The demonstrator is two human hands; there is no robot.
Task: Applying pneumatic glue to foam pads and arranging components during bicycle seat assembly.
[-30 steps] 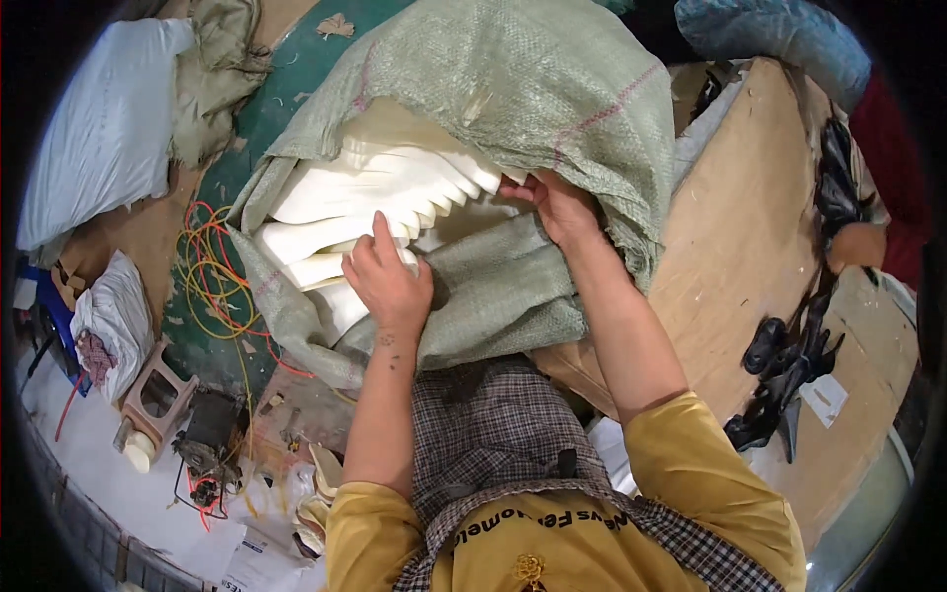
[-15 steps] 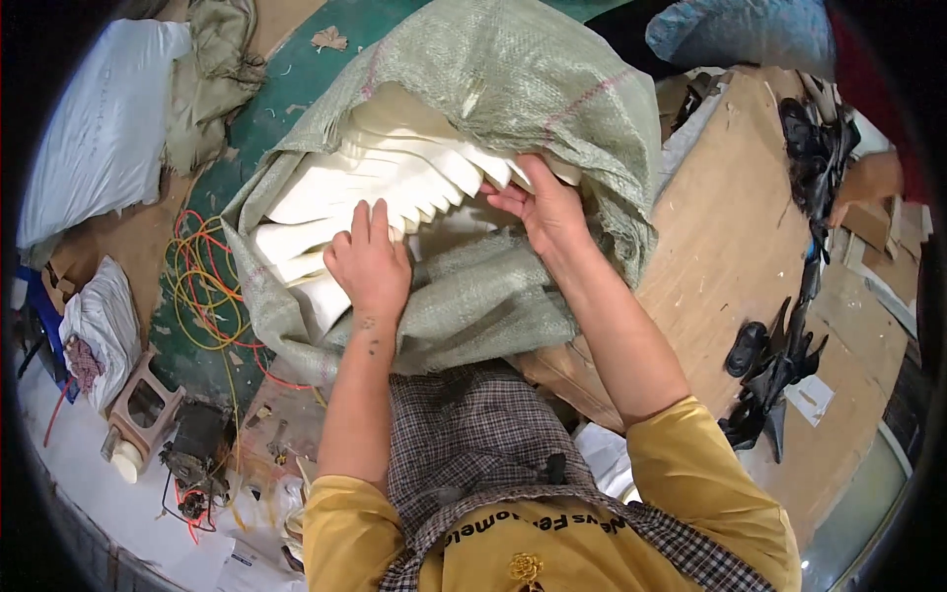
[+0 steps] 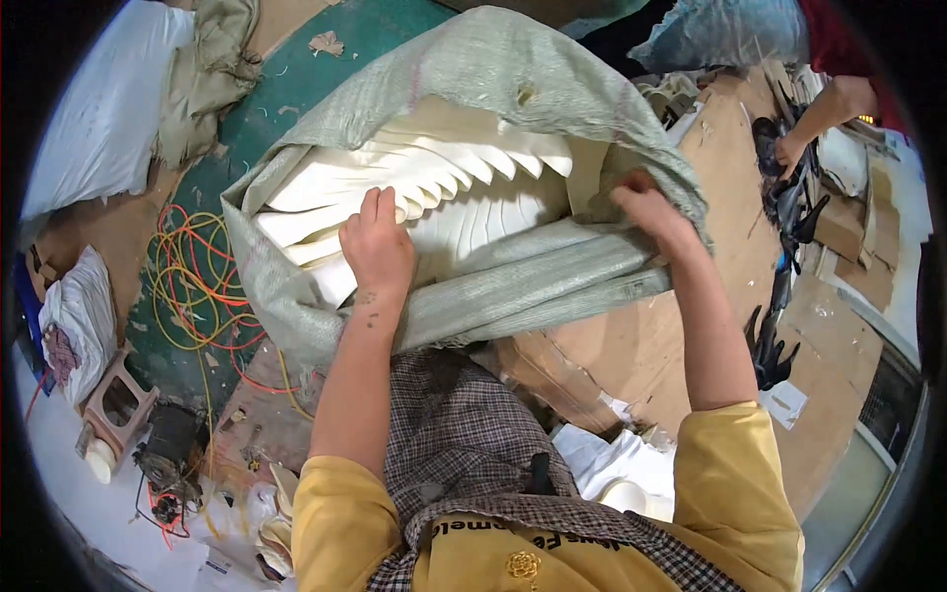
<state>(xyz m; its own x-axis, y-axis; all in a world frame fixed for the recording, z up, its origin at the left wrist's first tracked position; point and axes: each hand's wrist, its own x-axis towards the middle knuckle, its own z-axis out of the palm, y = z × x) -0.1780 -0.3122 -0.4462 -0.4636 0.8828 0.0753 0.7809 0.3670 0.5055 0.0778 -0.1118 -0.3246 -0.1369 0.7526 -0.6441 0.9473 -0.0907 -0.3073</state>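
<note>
A pale green woven sack [image 3: 552, 271] lies in front of me with its mouth spread wide. Inside are many thin white curved pieces [image 3: 434, 158], nested in overlapping rows, their pointed ends fanned out. My left hand [image 3: 378, 247] is closed at the near edge of the upper row, fingers pressed together on the pieces; its fingertips are partly hidden. At the sack's right side, my right hand [image 3: 651, 212] is closed on the rim of the mouth, bunching the cloth. A second row of white pieces shows below the first.
Tangled red and yellow cord [image 3: 192, 286] lies left on the green surface, near a dark motor-like device [image 3: 170, 449]. Black glove-like pieces [image 3: 779, 207] lie on the brown board [image 3: 710, 286] at right, where another person's hand [image 3: 789, 153] touches them. White bags [image 3: 99, 109] stand far left.
My right hand has left the white pieces and moved right to the sack's rim. The mouth is wider, showing more of the lower row. The other person's hand has moved onto the black pieces.
</note>
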